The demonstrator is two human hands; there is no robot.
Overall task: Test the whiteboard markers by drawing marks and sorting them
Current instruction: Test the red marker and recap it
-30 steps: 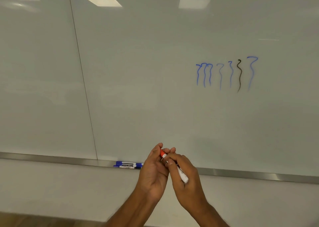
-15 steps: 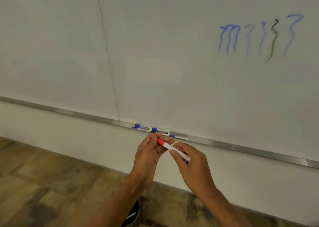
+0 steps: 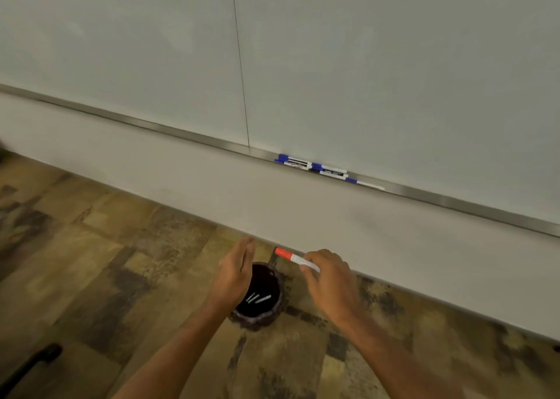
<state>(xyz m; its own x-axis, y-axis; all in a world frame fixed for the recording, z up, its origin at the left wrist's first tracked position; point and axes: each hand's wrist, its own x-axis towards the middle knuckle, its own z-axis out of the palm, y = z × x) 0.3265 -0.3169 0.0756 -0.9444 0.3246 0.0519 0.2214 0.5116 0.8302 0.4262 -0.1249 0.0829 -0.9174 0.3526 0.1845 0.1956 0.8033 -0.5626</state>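
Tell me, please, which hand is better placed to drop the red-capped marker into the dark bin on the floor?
Right, most likely. The right hand pinches the red-capped marker near the dark bin. The left hand is open, holds nothing and hovers over the bin's left side.

One red marker [image 3: 291, 258]; five blue markers [image 3: 312, 167]; one bin [image 3: 257, 323].

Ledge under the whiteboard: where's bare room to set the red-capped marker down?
The ledge is bare left of the panel seam, and again right of the blue markers out to the frame edge. It is crowded only at those markers, just right of the seam.
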